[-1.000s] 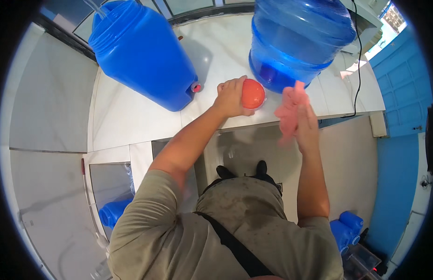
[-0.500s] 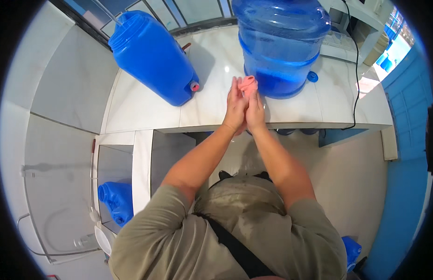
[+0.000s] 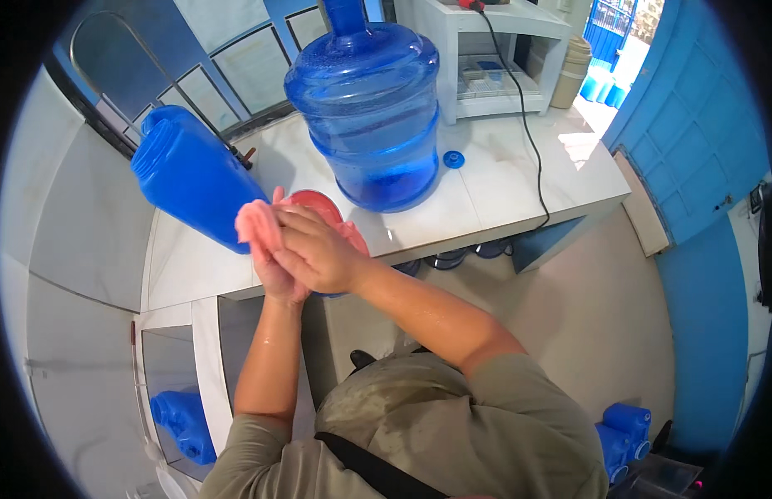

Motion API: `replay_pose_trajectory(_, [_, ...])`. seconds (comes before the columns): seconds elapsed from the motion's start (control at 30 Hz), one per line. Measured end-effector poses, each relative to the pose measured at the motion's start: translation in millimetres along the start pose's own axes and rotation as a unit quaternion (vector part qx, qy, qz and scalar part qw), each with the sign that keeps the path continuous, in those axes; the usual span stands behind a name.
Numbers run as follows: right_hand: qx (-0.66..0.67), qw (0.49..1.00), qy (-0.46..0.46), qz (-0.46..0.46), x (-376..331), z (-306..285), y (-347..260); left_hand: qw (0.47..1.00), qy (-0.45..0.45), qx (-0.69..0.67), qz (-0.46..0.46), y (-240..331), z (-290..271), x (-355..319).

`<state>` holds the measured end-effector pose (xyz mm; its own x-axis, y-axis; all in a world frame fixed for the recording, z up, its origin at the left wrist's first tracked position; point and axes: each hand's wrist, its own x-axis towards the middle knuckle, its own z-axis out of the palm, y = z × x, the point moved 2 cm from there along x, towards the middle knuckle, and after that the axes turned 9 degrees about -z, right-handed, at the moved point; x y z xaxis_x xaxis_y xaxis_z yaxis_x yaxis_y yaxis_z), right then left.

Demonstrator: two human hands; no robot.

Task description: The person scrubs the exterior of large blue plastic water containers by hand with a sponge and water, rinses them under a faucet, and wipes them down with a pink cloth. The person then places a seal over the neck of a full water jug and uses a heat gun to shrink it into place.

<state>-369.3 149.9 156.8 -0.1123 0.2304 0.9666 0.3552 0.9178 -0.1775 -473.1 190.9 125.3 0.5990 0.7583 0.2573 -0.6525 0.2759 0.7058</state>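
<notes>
A wet-looking pink cloth [image 3: 257,224] is bunched between my hands above the front of the counter. My right hand [image 3: 315,249] is closed over it from the right, its fingers pointing left. From below, my left hand [image 3: 278,279] presses against the cloth, most of its fingers hidden behind the right hand. Just beyond the knuckles shows part of a red round thing [image 3: 318,202]; whether it is held or lies on the counter I cannot tell. A clear blue round water jug [image 3: 369,125] stands upright beyond my hands, and a blue slim jug [image 3: 190,175] stands to their left.
A blue cap [image 3: 453,159] lies on the white tiled counter [image 3: 494,179] beside the round jug. A black cable [image 3: 531,141] hangs over the counter from a white shelf unit [image 3: 494,83]. Another blue container [image 3: 184,426] sits in the lower left compartment; more blue containers [image 3: 623,437] are at lower right.
The view has swung right, so the jugs sit farther left in it. My hands have turned from palm to palm to the right one lying over the left, and the red round thing shows.
</notes>
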Motion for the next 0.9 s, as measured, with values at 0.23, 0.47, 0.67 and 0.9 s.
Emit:
replay_pose_trajectory(0.23, [-0.123, 0.987, -0.063, -0.082, 34.1, -14.7, -16.2, 0.996, -0.002, -0.093, 0.018, 17.6, 20.5, -1.8])
replay_pose_trajectory(0.47, [-0.170, 0.963, -0.201, -0.054, 42.2, 0.5, -20.3, 0.992, 0.052, 0.110, 0.042, 27.0, 38.8, -4.3])
replay_pose_trajectory(0.67, [-0.168, 0.960, -0.223, 0.021, 43.5, -1.4, -35.4, 0.996, -0.009, 0.085, 0.020, 68.6, 20.5, 11.2])
replay_pose_trajectory(0.9, [-0.085, 0.987, -0.066, 0.121, 51.8, -7.4, 37.4, 0.995, -0.059, -0.084, 0.016, 39.2, 37.0, 12.5])
